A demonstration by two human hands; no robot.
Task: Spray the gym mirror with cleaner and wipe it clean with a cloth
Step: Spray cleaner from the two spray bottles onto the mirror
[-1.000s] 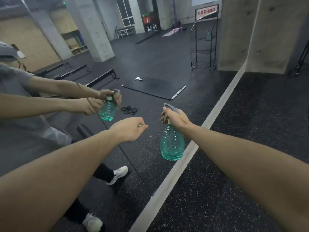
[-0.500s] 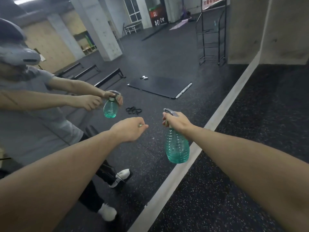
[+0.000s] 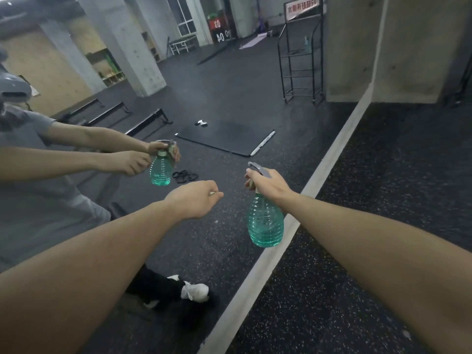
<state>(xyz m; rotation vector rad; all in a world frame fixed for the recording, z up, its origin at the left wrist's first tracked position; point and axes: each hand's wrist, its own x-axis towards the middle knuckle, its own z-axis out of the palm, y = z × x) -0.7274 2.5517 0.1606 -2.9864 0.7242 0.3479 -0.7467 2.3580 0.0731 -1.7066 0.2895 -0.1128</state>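
Both bare forearms extend forward. Right hand (image 3: 270,185) grips a ribbed teal plastic spray bottle (image 3: 265,223) by its neck. Left hand (image 3: 196,199) curled, knuckles up.

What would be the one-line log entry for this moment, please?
stage: spraying | right hand: grips spray bottle, aimed at mirror | left hand: curled, contents unclear | cloth: not seen

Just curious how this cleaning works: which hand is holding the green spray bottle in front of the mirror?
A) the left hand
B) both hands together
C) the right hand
C: the right hand grips the spray bottle at its grey trigger head, while the left hand is apart from it.
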